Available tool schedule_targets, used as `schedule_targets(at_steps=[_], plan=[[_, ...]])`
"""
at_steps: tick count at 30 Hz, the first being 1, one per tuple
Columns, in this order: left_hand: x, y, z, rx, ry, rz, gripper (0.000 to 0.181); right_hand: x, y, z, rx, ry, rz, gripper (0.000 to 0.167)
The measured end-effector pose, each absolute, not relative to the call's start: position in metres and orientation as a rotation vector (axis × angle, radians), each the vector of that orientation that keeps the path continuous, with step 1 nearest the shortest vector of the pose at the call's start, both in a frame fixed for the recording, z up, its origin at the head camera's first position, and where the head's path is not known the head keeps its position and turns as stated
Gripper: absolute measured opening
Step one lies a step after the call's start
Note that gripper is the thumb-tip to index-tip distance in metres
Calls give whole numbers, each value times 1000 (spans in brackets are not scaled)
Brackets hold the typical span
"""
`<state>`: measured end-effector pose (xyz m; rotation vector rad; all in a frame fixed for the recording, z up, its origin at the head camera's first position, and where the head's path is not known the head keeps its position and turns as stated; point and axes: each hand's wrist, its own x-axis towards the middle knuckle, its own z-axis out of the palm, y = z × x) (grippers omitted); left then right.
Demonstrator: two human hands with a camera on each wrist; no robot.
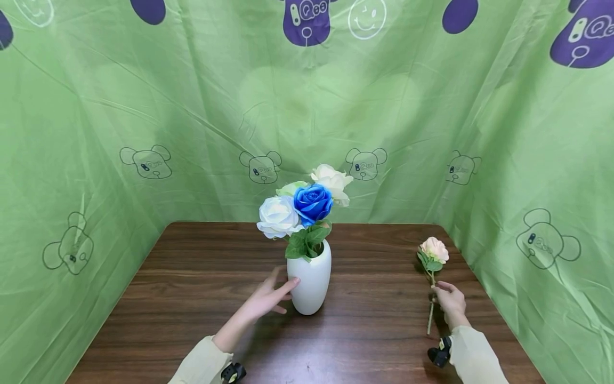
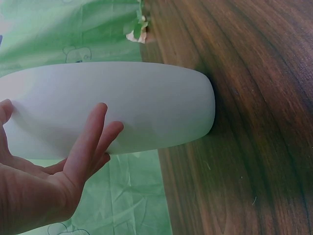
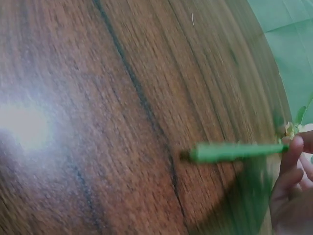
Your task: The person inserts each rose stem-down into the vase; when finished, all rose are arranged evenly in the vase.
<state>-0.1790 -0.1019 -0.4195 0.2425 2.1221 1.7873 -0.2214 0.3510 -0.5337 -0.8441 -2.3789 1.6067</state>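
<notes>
A white vase (image 1: 310, 285) stands upright on the table, holding a blue rose (image 1: 313, 204), a pale blue-white rose (image 1: 278, 217), a cream rose (image 1: 332, 182) and green leaves. My left hand (image 1: 268, 296) is at the vase's left side, its spread, mostly straight fingers touching the wall. Large in the left wrist view is the vase (image 2: 122, 103), with the fingers against it. At the right, my right hand (image 1: 450, 302) pinches the stem of a pale pink rose (image 1: 434, 250), bloom pointing away from me. The green stem (image 3: 234, 152) juts past the fingertips in the right wrist view.
The brown wood-grain table (image 1: 201, 266) has rounded far corners. Green cloth (image 1: 216, 106) printed with bear outlines surrounds it at the back and both sides. Dark wrist devices (image 1: 233, 372) sit at the cuffs of the light sleeves.
</notes>
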Motion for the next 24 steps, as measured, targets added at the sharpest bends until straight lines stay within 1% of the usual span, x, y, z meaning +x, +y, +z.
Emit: schedule_targets(at_steps=[5, 10, 14, 17, 21, 24], plan=[[-187, -103, -437, 239, 2125, 1797, 68, -222, 343, -532, -681, -2268, 1927, 44], [-190, -104, -444, 234, 2137, 1793, 70, -220, 332, -530, -592, -2219, 2010, 46], [-190, -104, -445, 232, 2145, 1788, 70, -219, 323, -532, -487, -2165, 1994, 47], [-190, -104, -445, 231, 2148, 1784, 70, -225, 325, -546, -340, -2067, 2000, 44], [-190, -104, -445, 233, 2148, 1782, 70, -242, 334, -576, -217, -1931, 2025, 38], [-190, -104, -444, 235, 2147, 1782, 70, -254, 337, -593, -207, -1874, 2017, 39]])
